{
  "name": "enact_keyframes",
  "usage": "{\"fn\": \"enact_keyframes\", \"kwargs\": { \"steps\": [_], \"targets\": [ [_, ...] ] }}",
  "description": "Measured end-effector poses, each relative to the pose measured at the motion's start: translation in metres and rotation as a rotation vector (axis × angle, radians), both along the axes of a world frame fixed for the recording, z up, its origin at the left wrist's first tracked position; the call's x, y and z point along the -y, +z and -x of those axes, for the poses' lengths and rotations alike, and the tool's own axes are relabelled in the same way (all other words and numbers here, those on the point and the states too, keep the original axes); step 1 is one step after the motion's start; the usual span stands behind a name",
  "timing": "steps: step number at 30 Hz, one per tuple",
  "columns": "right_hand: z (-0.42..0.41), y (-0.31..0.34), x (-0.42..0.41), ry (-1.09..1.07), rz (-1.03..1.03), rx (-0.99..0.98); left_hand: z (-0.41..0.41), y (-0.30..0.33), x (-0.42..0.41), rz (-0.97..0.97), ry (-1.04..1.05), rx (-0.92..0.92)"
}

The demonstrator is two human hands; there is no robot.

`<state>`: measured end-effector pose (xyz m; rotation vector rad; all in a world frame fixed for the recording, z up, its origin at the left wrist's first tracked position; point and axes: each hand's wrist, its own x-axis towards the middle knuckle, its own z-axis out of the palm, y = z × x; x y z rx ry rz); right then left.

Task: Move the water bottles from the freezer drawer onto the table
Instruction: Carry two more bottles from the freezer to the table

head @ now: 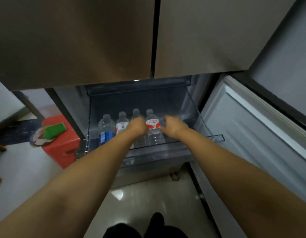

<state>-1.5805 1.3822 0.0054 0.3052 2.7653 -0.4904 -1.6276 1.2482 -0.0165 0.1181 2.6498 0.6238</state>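
1. The freezer drawer (pixel 166 148) is pulled out, and 4 water bottles stand in it in 1 row.
2. From left: a blue-label bottle (pixel 106 129), a white-label bottle (pixel 122 123), a clear bottle (pixel 136 113) and a red-label bottle (pixel 153 127).
3. The left hand (pixel 137 127) curls over the clear bottle and seems to grip it.
4. The right hand (pixel 173 125) is just beside the red-label bottle, fingers bent; I cannot tell if it holds anything.

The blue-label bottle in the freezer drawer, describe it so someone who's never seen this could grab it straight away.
Look below the two closed fridge doors into the open freezer drawer, where four water bottles stand in a row. The blue-label bottle is the leftmost, next to a red-and-white-labelled one. It alone has a blue label; neither hand touches it.
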Motion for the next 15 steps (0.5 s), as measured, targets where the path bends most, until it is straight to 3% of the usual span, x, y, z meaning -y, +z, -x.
{"fn": "enact_keyframes", "kwargs": {
  "steps": [2, 5, 7, 15],
  "targets": [
    [0.009, -0.009, 0.003, 0.001, 0.167, 0.106, 0.004, -0.012, 0.001, 0.038, 0.017, 0.039],
    [0.023, -0.024, 0.008, 0.018, 0.342, 0.179, 0.018, -0.020, -0.004, 0.245, -0.042, 0.079],
    [0.029, -0.039, 0.008, 0.025, 0.332, 0.245, 0.028, -0.025, -0.004, 0.307, -0.054, 0.105],
    [0.048, -0.062, 0.003, -0.095, 0.317, 0.498, 0.043, -0.042, 0.002, 0.230, 0.075, 0.100]
  ]
}}
